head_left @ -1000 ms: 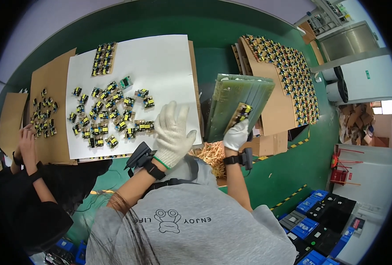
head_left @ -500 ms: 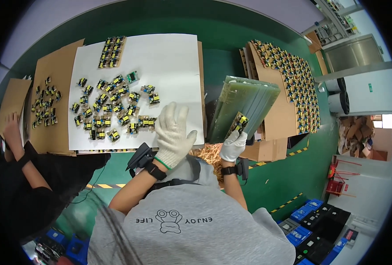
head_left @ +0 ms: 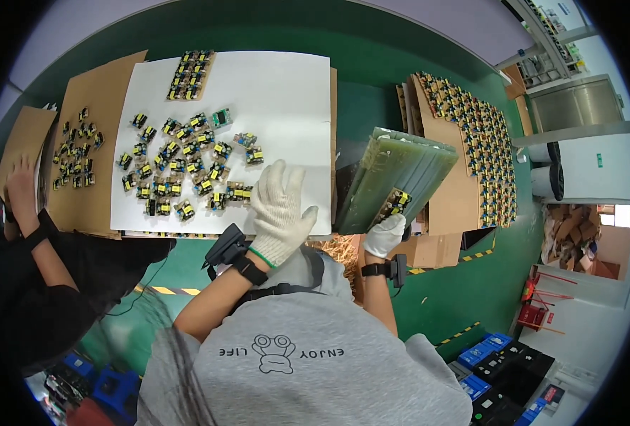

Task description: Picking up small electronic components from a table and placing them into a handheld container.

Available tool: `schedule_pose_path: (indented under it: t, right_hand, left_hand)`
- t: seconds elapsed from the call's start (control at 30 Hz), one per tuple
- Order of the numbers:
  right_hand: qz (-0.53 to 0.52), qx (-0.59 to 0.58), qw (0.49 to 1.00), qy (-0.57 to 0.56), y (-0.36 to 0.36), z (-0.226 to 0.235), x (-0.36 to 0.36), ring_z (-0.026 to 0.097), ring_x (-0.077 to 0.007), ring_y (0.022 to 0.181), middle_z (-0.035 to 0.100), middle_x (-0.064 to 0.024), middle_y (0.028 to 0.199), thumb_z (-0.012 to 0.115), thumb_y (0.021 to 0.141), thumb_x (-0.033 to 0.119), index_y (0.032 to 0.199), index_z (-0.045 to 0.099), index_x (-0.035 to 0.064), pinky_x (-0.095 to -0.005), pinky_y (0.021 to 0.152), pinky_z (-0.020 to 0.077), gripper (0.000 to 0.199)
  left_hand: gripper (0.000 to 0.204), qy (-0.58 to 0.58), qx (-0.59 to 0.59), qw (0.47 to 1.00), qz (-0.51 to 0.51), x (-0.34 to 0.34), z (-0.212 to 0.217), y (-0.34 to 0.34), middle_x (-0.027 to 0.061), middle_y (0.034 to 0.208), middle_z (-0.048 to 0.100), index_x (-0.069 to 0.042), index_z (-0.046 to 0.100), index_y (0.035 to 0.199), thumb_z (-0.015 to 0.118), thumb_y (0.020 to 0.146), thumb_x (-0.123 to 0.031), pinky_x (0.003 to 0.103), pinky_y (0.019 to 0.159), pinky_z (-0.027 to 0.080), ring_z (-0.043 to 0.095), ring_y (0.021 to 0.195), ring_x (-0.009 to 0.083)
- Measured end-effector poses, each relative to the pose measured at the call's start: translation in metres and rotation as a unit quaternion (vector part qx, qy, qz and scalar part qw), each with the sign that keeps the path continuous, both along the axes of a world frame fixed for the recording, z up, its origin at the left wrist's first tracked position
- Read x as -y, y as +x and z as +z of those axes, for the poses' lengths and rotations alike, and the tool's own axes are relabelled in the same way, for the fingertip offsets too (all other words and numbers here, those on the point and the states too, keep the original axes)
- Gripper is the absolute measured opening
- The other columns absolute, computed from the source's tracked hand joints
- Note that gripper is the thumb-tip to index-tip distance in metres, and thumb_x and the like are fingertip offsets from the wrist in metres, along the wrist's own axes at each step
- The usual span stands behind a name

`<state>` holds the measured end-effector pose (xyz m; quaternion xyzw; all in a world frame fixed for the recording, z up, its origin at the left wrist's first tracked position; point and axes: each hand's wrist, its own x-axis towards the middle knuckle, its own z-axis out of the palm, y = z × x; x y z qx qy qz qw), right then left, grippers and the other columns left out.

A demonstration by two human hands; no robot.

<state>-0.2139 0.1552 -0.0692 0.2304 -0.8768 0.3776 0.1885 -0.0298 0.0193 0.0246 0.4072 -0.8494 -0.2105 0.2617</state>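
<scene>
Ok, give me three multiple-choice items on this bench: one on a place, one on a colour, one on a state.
1. Where do the loose small circuit boards lie?
A. on the white sheet
B. on the floor
C. in a blue crate

2. What colour are the gloves on both hands?
A. black
B. white
C. orange

3. What is the right hand doing?
A. resting flat
B. hanging free
C. holding a stack of green panels

Answers: 1 A, boards scattered across the sheet. 2 B, both gloves white. 3 C, the left hand is spread open above the sheet's edge, the right grips the stack.

The single head-worn fisheye looks steeply down from above the person's shoulders onto the green table, its rim bending straight edges. The white sheet lies centre-left, near; floor and shelving curve away at right
</scene>
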Motion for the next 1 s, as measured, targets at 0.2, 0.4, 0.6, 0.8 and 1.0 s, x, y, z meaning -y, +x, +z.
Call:
schedule_pose_path:
  t: [0.2,0.4,0.6,0.8,1.0]
  right_hand:
    - [-0.003,0.006,0.999,0.042,-0.001,0.004,0.000,0.052,-0.0421,0.064,0.053,-0.0208,0.066,0.042,0.093,0.017,0.079,0.050,0.0010,-0.0467,0.056,0.0396,0.023]
    - [-0.020,0.006,0.998,0.062,0.003,0.020,0.007,0.055,-0.0429,0.065,0.055,-0.0209,0.066,0.042,0.093,0.018,0.081,0.051,0.0017,-0.0480,0.055,0.0407,0.022]
    - [0.021,0.183,0.983,-0.008,0.010,0.025,0.004,0.058,-0.0318,0.072,0.060,-0.0193,0.075,0.036,0.098,0.026,0.092,0.057,-0.0046,-0.0424,0.063,0.0444,0.038]
    - [0.147,0.389,0.872,-0.256,0.028,0.038,0.000,0.059,-0.0144,0.095,0.058,-0.0064,0.112,0.024,0.100,0.042,0.125,0.045,0.0006,-0.0267,0.083,0.0495,0.052]
    - [0.151,0.469,0.821,-0.288,0.051,0.092,0.019,0.054,-0.0130,0.101,0.052,-0.0065,0.119,0.027,0.101,0.039,0.131,0.038,-0.0006,-0.0264,0.087,0.0445,0.051]
  left_hand:
    - [0.073,0.008,0.009,1.000,-0.018,-0.001,0.003,-0.011,0.0179,0.134,0.031,-0.009,0.044,0.127,0.076,0.063,-0.023,0.048,0.101,0.024,0.030,0.126,0.0366]
    - [0.070,0.014,0.039,0.999,-0.034,-0.003,0.000,-0.014,0.0184,0.134,0.031,-0.009,0.045,0.125,0.074,0.064,-0.026,0.048,0.101,0.024,0.031,0.125,0.0369]
    - [0.069,0.018,0.033,0.998,-0.048,-0.008,0.000,-0.019,0.0193,0.133,0.033,-0.008,0.045,0.125,0.074,0.064,-0.024,0.050,0.100,0.025,0.030,0.126,0.0374]
    - [0.042,0.104,-0.090,0.980,-0.143,-0.004,0.025,-0.022,0.0141,0.108,0.055,-0.009,0.053,0.111,0.068,0.072,-0.016,0.040,0.076,0.048,0.058,0.090,0.0325]
    - [0.025,0.401,-0.149,0.864,-0.266,-0.015,0.017,-0.022,0.0081,0.081,0.060,-0.001,0.057,0.103,0.062,0.086,-0.019,0.029,0.068,0.049,0.059,0.075,0.0174]
